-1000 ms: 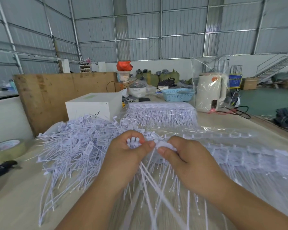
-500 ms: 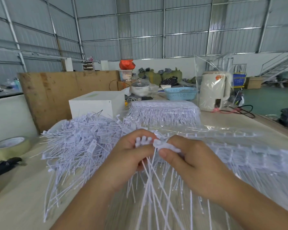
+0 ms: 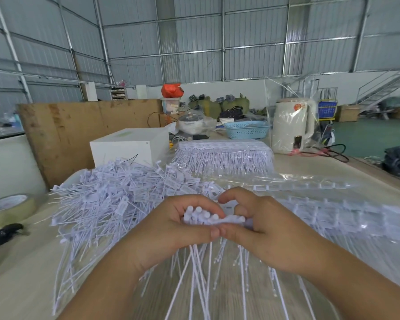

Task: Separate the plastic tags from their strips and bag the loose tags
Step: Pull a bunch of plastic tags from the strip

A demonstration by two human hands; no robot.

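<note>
Both hands meet at the middle of the table: the left hand (image 3: 169,229) curls its fingers round a bunch of white plastic tags (image 3: 198,214), whose round ends stick up between thumb and forefinger, and the right hand (image 3: 263,229) pinches the strip (image 3: 231,220) that joins them, thumbs touching tip to tip beneath it. The tags' thin tails hang down and fan out under both wrists toward the near edge. Just left of the hands lies a large heap of loose tags (image 3: 116,192), heads and tails tangled. To the right, more strips lie in rows inside a clear plastic bag (image 3: 333,209) spread flat on the pale table (image 3: 21,273). Farther back rests a wrapped bundle of uncut strips (image 3: 224,155), beside a white box (image 3: 129,144). Behind those stand a blue basket (image 3: 246,130) and a cream kettle (image 3: 292,125) in clear wrap; its red sticker is too small to read. At the far left edge sit a roll of tape (image 3: 9,207) and a black tool (image 3: 2,233). No writing on the tags can be read.
</note>
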